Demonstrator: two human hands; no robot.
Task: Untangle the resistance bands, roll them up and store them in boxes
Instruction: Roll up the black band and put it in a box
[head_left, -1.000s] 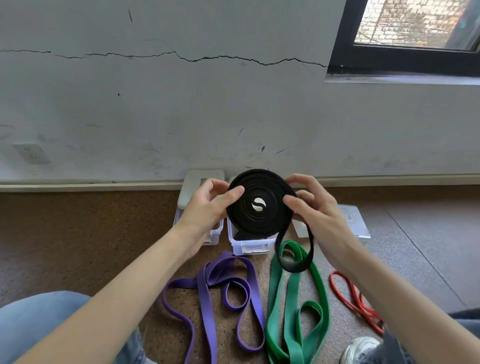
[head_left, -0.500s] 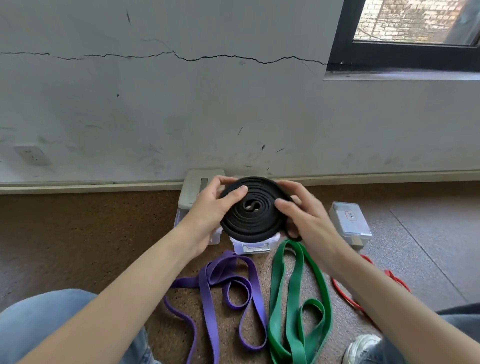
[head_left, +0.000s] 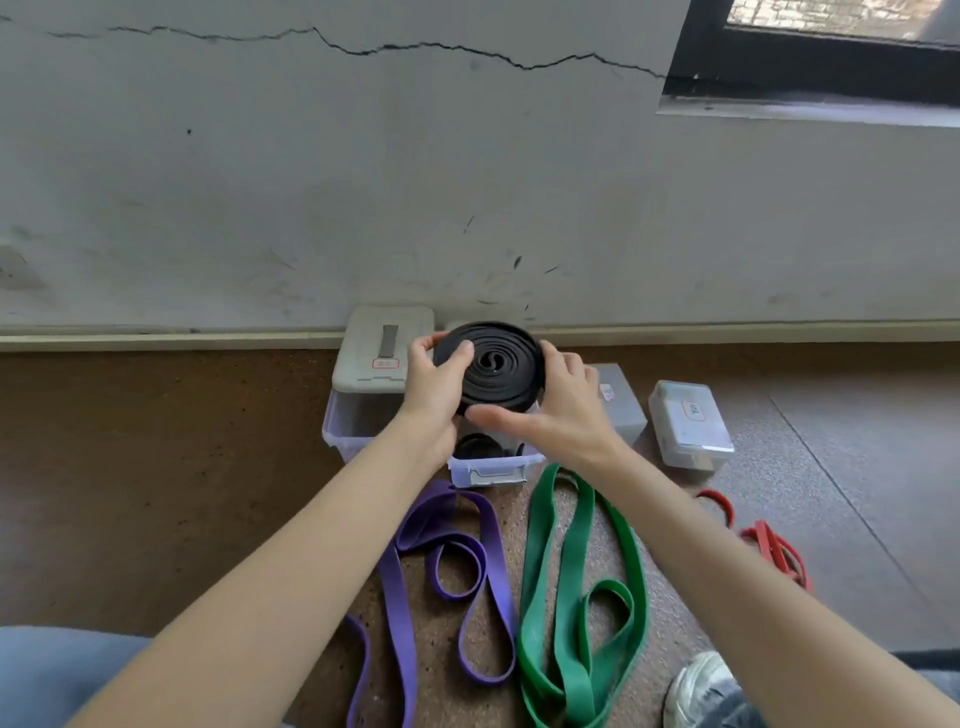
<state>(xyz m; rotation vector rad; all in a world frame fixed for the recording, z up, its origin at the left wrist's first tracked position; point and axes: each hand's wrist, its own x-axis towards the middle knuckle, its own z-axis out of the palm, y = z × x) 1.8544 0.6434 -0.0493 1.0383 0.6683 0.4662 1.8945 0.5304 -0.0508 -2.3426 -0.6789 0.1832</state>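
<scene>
The floor (head_left: 156, 467) was brown and speckled, meeting the wall at a pale skirting strip. Directly on it stood an open clear box (head_left: 493, 467) with a dark coil inside, a second clear box (head_left: 353, 426) just to its left with a lid (head_left: 382, 348) resting askew on top, and two closed boxes to the right, one grey (head_left: 621, 400) and one clear (head_left: 691, 423). Nearer the person lay a loose purple band (head_left: 452, 566), a green band (head_left: 571, 597) just beside it, and a red band (head_left: 769, 545) well apart to the right, with a shoe (head_left: 696, 691) at the lower right.
</scene>
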